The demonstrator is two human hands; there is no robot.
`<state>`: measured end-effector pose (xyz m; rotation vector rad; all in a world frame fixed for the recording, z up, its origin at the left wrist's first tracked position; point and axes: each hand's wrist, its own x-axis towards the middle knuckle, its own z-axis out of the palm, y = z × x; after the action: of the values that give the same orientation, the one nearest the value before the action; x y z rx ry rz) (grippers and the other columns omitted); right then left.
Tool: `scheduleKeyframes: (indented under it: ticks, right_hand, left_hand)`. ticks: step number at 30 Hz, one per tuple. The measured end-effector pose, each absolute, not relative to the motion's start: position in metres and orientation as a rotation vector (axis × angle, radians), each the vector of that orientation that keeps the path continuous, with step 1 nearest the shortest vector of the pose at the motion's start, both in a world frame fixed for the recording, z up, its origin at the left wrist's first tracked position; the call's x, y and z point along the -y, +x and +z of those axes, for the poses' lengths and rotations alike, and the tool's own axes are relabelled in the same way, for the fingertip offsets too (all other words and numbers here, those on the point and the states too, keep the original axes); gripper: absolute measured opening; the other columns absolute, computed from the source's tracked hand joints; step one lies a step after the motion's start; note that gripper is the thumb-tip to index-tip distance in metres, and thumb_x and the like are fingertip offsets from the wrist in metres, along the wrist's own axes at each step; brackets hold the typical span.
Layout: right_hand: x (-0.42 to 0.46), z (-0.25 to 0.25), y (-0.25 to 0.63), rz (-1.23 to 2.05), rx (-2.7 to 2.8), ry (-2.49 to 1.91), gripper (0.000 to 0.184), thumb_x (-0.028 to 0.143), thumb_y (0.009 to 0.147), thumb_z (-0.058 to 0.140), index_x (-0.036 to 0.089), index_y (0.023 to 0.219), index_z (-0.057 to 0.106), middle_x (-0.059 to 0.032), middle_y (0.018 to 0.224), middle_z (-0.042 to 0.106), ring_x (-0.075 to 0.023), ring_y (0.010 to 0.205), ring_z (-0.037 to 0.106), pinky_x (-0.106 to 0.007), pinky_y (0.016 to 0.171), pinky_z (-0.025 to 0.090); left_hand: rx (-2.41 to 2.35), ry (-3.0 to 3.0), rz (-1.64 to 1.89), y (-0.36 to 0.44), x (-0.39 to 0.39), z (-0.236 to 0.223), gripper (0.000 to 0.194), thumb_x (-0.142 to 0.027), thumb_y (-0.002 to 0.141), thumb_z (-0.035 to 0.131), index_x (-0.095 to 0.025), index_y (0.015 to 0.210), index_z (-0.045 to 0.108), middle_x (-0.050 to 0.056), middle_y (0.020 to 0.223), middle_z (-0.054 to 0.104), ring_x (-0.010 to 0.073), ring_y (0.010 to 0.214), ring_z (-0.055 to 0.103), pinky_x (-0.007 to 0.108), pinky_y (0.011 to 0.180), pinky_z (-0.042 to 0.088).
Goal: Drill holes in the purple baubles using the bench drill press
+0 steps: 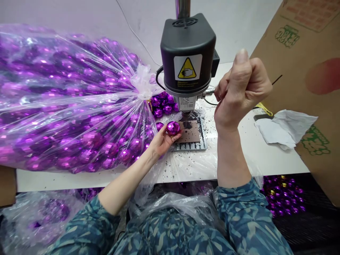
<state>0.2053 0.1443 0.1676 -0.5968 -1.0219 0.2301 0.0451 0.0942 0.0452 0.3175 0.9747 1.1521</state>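
Observation:
My left hand [165, 141] holds a shiny purple faceted ball [173, 128] between thumb and fingers, beside the drill press base. My right hand [240, 88] is raised in a fist at the right of the black drill press [188, 53], wrapped round its feed lever [209, 92]. Under the drill head lies a brown board [191, 136] on a slotted metal base [203, 146], strewn with dark shavings. More purple balls [162, 106] lie behind my left hand, next to the base.
A big tied clear bag [79, 106] of purple balls covers the left of the white table [66, 180]. A printed cardboard box [313, 92] stands at right, near crumpled white paper [281, 131]. More purple balls [285, 198] lie below the table's right edge.

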Motion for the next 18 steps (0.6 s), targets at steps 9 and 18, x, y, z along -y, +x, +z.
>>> scheduleKeyframes:
  ticks: [9, 18]
  right_hand:
    - [-0.143, 0.168, 0.205, 0.227, 0.981, -0.509, 0.059, 0.065, 0.088, 0.058, 0.024, 0.062, 0.024, 0.0075, 0.05, 0.023, -0.004, 0.045, 0.023, -0.03, 0.051, 0.023]
    - [-0.126, 0.168, 0.201, 0.223, 1.074, -0.66, 0.053, 0.07, 0.088, 0.035, 0.022, 0.066, 0.043, 0.0071, 0.059, 0.022, -0.0029, 0.049, 0.022, -0.021, 0.052, 0.032]
  left_hand:
    - [-0.962, 0.259, 1.136, 0.045, -0.098, 0.045, 0.033, -0.036, 0.109, 0.044, -0.015, 0.111, 0.068, 0.009, 0.103, 0.077, 0.0192, 0.095, 0.077, 0.027, 0.078, 0.065]
    - [-0.668, 0.827, 0.759, 0.048, -0.027, 0.057, 0.053, -0.028, 0.06, 0.099, -0.019, 0.105, 0.072, 0.006, 0.099, 0.078, 0.0192, 0.088, 0.074, 0.023, 0.073, 0.059]
